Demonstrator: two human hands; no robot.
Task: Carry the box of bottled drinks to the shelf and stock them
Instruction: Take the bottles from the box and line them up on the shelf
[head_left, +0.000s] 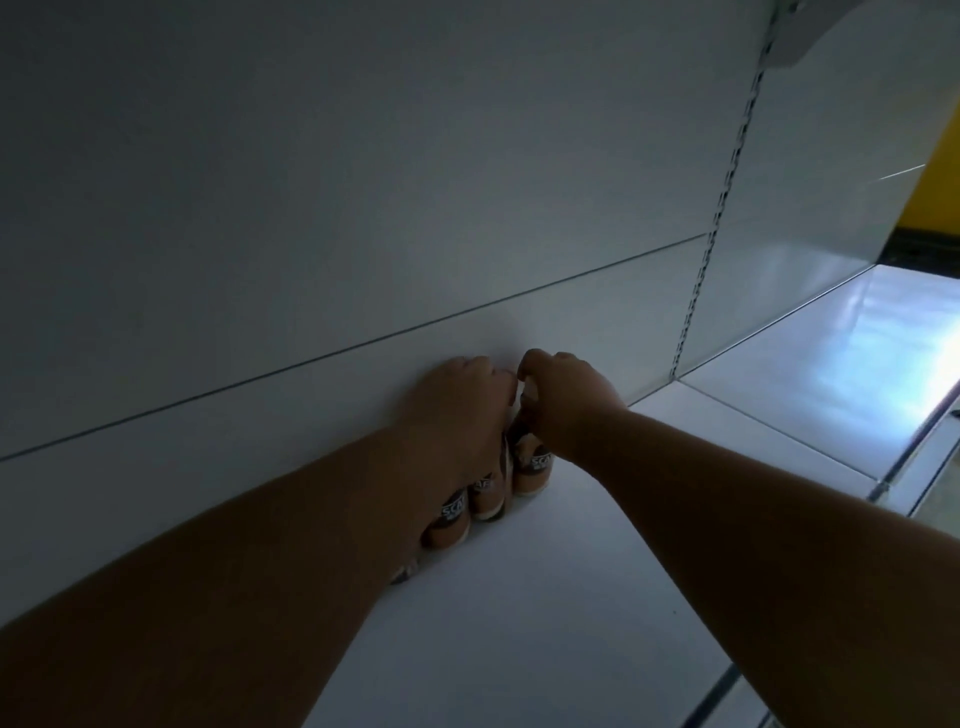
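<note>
Right grip (563, 400) on "SCA"-labelled bottle (531, 462)

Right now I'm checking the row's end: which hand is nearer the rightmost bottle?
Right. The right hand grips the top of the rightmost bottle; the left hand rests on the bottles beside it, to its left.

Yellow wall (935, 171) at far right, dark floor strip (919, 254) below.

Shelf (545, 597) bare right of bottles (530, 467).
</note>
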